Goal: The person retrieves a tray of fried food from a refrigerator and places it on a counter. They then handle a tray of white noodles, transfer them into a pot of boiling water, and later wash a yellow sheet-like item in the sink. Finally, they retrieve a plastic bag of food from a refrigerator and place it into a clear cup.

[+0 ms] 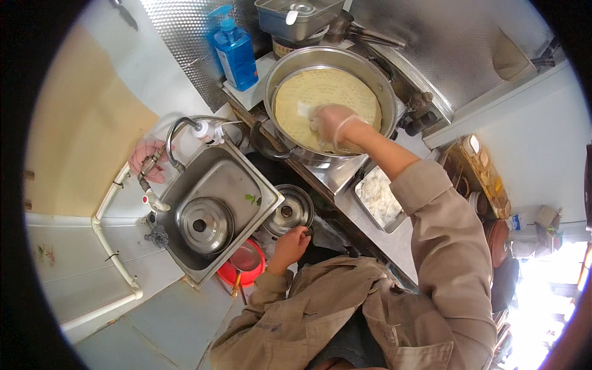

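My right hand (334, 124), in a clear plastic glove, reaches into a wide round metal steamer pot (391, 99). Its fingers are bunched and blurred over a pale yellow, perforated liner (344, 85). By the fingertips shows a small white patch (303, 109); whether it is held or lies on the liner is unclear. My bare left hand (290, 247) hangs lower down with curled fingers, close to the rim of a metal pot lid (296, 196). Any grip there is hidden. Under my right forearm, a metal tray (394, 225) holds a heap of whitish food (377, 194), its kind unclear.
A steel sink (217, 171) with another metal lid (203, 226) in it stands left. Beside it, a red basin (249, 273) holds a strainer (245, 256). A blue pump bottle (235, 55) and a metal container (298, 21) stand behind the pot; its black handle (268, 143) juts out.
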Available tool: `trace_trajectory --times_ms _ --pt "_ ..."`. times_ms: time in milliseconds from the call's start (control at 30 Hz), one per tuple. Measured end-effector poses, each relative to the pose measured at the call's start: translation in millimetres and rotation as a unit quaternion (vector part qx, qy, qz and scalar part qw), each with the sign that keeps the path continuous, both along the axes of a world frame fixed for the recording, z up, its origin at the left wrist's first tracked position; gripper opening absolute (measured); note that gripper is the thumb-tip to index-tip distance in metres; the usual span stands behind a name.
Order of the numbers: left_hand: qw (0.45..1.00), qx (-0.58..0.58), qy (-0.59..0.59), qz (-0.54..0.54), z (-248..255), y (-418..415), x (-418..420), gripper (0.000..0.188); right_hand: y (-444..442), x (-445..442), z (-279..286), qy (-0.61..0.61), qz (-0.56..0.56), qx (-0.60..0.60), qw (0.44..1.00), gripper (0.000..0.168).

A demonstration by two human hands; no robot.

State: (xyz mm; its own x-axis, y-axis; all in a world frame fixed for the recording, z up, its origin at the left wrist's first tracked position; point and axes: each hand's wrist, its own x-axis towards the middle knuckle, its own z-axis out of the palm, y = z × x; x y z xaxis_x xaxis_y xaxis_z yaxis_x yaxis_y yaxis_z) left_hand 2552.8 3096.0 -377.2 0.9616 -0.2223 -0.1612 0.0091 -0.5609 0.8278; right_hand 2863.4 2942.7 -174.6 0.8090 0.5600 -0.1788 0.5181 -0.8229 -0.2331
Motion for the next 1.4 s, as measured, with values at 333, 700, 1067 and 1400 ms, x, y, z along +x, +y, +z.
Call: trace_trajectory --times_ms 333,700,1067,1400 --pt "0.999 0.006 -0.042 0.0 -16.5 6.6 10.7 0.028 -118.5 -73.9 136.9 0.172 -0.24 0.579 0.76 0.03" --pt "0.995 -0.006 -0.046 -0.091 -6.3 -32.1 55.0 0.028 -246.6 -109.9 49.3 -0.095 -0.216 0.148 0.961 0.037" --pt "0.999 -0.031 0.002 -0.03 8.2 -30.5 40.8 0.03 -43.3 17.5 8.0 0.007 -0.076 -0.132 0.988 0.023" --pt "1.0 0.023 -0.002 -0.014 -33.2 -4.9 40.7 0.03 -145.2 -41.5 95.4 -0.024 -0.171 0.299 0.938 0.011"
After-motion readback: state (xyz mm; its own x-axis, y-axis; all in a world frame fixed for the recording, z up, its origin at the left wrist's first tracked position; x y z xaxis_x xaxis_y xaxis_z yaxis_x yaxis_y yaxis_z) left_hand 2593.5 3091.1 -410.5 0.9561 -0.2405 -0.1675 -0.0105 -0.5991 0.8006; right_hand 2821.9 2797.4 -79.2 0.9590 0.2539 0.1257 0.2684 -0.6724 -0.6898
